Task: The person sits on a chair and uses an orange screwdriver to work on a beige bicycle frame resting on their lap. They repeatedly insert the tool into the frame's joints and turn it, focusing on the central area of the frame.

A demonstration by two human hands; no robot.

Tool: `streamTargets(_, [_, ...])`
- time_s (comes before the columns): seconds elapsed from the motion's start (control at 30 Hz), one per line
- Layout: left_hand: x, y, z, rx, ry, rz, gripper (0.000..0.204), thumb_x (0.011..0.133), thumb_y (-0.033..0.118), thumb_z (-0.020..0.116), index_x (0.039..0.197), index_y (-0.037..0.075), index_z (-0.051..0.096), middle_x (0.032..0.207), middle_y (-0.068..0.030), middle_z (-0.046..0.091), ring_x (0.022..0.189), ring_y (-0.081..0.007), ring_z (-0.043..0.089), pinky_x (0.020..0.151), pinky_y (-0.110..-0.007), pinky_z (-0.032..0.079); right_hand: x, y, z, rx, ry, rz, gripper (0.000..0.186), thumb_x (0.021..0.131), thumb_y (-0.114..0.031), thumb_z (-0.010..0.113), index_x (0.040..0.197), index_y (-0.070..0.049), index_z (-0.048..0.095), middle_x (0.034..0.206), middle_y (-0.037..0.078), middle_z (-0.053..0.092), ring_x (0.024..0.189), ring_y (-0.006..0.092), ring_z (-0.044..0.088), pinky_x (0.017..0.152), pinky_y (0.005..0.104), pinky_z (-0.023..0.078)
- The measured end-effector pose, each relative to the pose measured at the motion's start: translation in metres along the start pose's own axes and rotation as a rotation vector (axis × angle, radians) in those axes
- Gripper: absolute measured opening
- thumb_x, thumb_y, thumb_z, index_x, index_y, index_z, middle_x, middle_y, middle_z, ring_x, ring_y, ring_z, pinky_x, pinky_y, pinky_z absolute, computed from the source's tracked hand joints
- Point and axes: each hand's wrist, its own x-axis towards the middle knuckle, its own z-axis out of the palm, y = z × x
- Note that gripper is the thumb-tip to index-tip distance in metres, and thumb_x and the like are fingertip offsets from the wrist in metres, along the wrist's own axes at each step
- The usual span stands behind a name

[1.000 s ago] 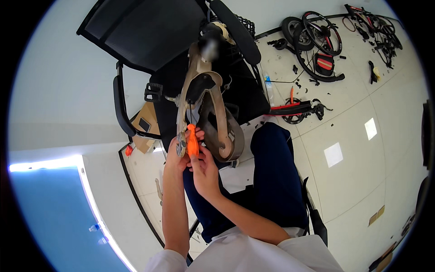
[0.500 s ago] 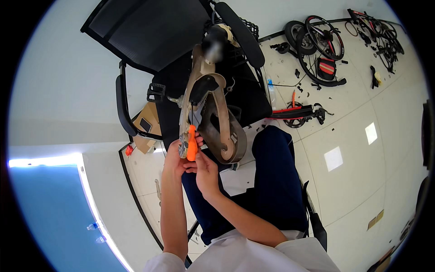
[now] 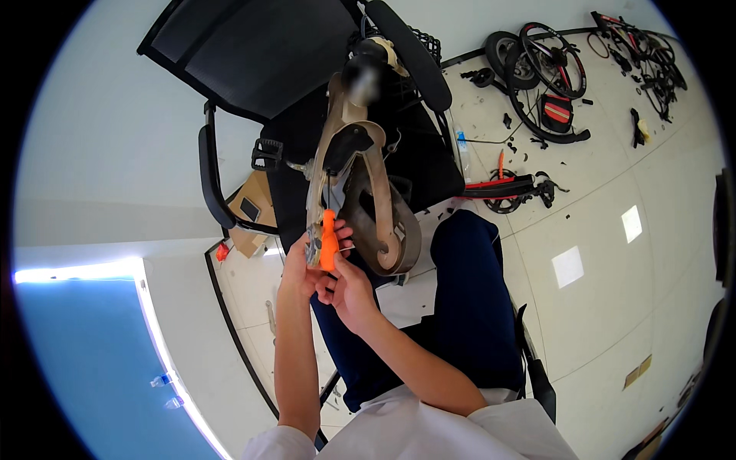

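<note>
A worn beige bicycle frame (image 3: 379, 195) lies across a black office chair (image 3: 287, 180), its near end over my lap. A black pedal (image 3: 267, 154) juts from its left side, and a black plastic piece (image 3: 349, 149) sits on it. An orange-handled screwdriver (image 3: 329, 244) stands along the frame, its shaft reaching toward the black piece. My left hand (image 3: 297, 266) wraps around the frame's near end, its fingertips showing behind the orange handle. My right hand (image 3: 354, 297) is closed at the handle's lower end, thumb against it and fingers curled. A thin pale piece shows beside the handle.
On the tiled floor at right lie bicycle wheels (image 3: 550, 61), a black-and-red bag (image 3: 556, 113), a red-and-black bicycle part (image 3: 502, 188) and scattered small parts. A cardboard box (image 3: 257, 203) stands left of the chair. Chair armrests (image 3: 215, 176) flank the frame.
My right hand has shifted slightly, its fingers curling more below the screwdriver handle. The whole view has drifted a little; the frame and screwdriver otherwise look the same.
</note>
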Motion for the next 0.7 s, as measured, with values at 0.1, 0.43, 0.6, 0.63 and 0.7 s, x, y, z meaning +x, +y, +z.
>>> streamTargets(0.1, [0.004, 0.006, -0.003, 0.034, -0.034, -0.002, 0.047, 0.088, 0.029, 0.069, 0.121, -0.003, 0.058, 0.103, -0.0119, 0.067, 0.091, -0.022, 0.064, 0.083, -0.032, 0.054, 0.003, -0.007, -0.002, 0.047, -0.021, 0.023, 0.039, 0.101, -0.044, 0.047, 0.109, -0.006, 0.055, 0.084, 0.003, 0.061, 0.063, 0.0134, 0.055, 0.054, 0.0253, 0.04])
streamTargets(0.43, [0.015, 0.001, 0.014, 0.387, 0.328, 0.096, 0.036, 0.087, 0.038, 0.071, 0.095, 0.004, 0.06, 0.084, -0.008, 0.061, 0.069, -0.0172, 0.058, 0.062, -0.029, 0.048, 0.009, -0.002, 0.001, -0.253, 0.067, -0.092, 0.031, 0.098, -0.035, 0.058, 0.104, -0.006, 0.051, 0.077, 0.002, 0.058, 0.058, 0.0092, 0.053, 0.051, 0.0237, 0.041])
streamTargets(0.6, [0.012, 0.004, 0.005, 0.058, 0.114, 0.011, 0.043, 0.092, 0.04, 0.062, 0.109, 0.001, 0.062, 0.095, -0.0113, 0.066, 0.081, -0.0223, 0.063, 0.073, -0.031, 0.053, 0.008, -0.006, -0.003, -0.062, -0.049, 0.023, 0.039, 0.102, -0.044, 0.047, 0.106, -0.006, 0.051, 0.075, 0.002, 0.057, 0.051, 0.0084, 0.044, 0.047, 0.0228, 0.033])
streamTargets(0.63, [0.007, 0.005, 0.013, 0.023, 0.081, -0.01, 0.044, 0.091, 0.039, 0.063, 0.112, 0.0, 0.062, 0.096, -0.011, 0.066, 0.082, -0.022, 0.063, 0.074, -0.031, 0.053, 0.009, -0.006, -0.004, -0.049, -0.078, 0.053, 0.039, 0.102, -0.045, 0.043, 0.104, -0.007, 0.051, 0.076, 0.003, 0.056, 0.051, 0.0088, 0.042, 0.048, 0.0232, 0.033])
streamTargets(0.7, [0.006, 0.006, 0.015, -0.024, 0.033, -0.014, 0.044, 0.091, 0.037, 0.065, 0.114, -0.001, 0.062, 0.096, -0.0104, 0.066, 0.085, -0.0216, 0.063, 0.076, -0.031, 0.054, 0.011, -0.004, -0.007, -0.017, -0.125, 0.085, 0.04, 0.103, -0.047, 0.039, 0.101, -0.008, 0.051, 0.076, 0.002, 0.054, 0.052, 0.0091, 0.04, 0.05, 0.0235, 0.032])
